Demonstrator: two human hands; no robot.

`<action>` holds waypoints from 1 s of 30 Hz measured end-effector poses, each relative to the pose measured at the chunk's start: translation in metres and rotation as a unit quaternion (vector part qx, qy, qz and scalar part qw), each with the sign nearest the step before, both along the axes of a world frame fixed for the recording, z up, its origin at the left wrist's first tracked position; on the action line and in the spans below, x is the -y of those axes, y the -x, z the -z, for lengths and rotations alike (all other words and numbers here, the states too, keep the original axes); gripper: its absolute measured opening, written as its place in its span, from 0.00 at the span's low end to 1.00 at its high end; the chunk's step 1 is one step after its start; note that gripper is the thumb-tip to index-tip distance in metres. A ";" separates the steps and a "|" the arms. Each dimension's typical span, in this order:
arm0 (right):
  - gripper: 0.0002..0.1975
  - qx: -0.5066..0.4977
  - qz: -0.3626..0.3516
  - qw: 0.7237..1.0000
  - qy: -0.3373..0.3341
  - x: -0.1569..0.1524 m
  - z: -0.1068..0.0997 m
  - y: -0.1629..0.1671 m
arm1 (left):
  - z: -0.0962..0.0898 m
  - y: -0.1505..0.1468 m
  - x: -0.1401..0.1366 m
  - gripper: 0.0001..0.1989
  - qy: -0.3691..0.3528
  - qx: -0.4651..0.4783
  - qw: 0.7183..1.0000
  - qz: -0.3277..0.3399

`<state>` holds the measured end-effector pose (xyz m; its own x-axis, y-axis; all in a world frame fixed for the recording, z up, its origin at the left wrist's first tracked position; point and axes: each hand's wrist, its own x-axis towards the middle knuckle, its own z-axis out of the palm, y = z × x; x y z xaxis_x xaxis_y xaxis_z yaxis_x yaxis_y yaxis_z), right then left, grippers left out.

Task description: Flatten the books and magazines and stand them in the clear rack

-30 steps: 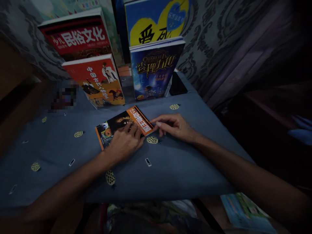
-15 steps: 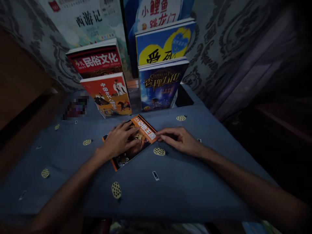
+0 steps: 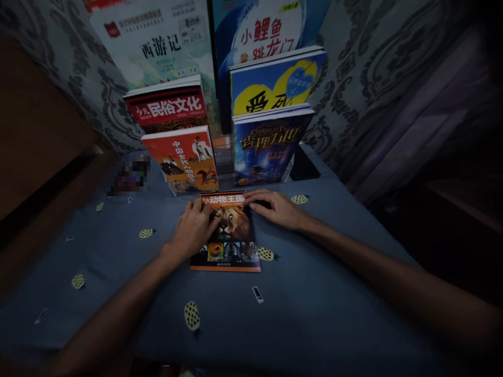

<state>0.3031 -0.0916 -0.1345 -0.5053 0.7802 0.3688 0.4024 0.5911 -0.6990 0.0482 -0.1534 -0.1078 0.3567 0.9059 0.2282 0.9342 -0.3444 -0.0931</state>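
Observation:
A thin book with a lion on its black and orange cover (image 3: 233, 222) lies flat on the blue tablecloth, its title at the far end. My left hand (image 3: 192, 226) rests over its left edge, fingers bent at the upper left and the thumb on the cover. At the upper right corner, my right hand (image 3: 275, 208) has its thumb and fingertips closed together on the edge. Just beyond stand an orange book (image 3: 184, 159) and a dark blue book (image 3: 271, 146), with a red book (image 3: 173, 107) and a blue-and-yellow book (image 3: 255, 86) behind them.
Two large books, one pale green (image 3: 157, 31) and one blue (image 3: 271, 21), rise at the back before a patterned wall covering. A dark flat object (image 3: 304, 162) lies right of the stands. A blurred item (image 3: 129, 176) sits at the left. The tablecloth (image 3: 314, 298) carries pineapple prints.
The lion book has turned from a slant to nearly square with the table. My left hand has slid from across the cover to its left edge; my right hand stays at the upper right corner.

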 end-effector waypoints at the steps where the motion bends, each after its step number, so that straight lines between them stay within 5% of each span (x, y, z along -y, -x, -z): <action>1: 0.11 0.005 -0.001 1.000 -0.006 -0.005 0.001 0.002 | 0.002 0.001 -0.002 0.17 -0.004 0.004 1.000 -0.001; 12: 0.12 0.011 0.011 0.999 -0.051 -0.023 0.009 0.010 | -0.003 -0.001 -0.008 0.18 -0.014 -0.050 0.999 -0.010; 16: 0.14 0.026 0.019 0.998 -0.054 -0.017 0.009 0.010 | -0.007 -0.012 0.005 0.17 0.033 -0.014 0.993 0.111; 20: 0.17 0.037 0.036 0.998 -0.041 -0.007 0.007 0.009 | -0.010 -0.021 0.023 0.31 0.083 0.008 0.963 0.255; 23: 0.18 0.034 0.042 0.998 -0.033 0.006 0.005 0.008 | -0.010 -0.023 0.030 0.34 0.084 -0.009 0.958 0.273; 30: 0.15 -0.012 0.039 0.999 0.002 0.050 -0.002 0.007 | -0.005 -0.025 0.034 0.22 0.039 -0.030 0.954 0.294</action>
<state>0.2960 -0.1417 -0.1329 -0.4334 0.8183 0.3776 0.4298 0.5559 -0.7115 0.0728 -0.1870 -0.1031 0.8194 0.5580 0.1313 0.5707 -0.8158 -0.0938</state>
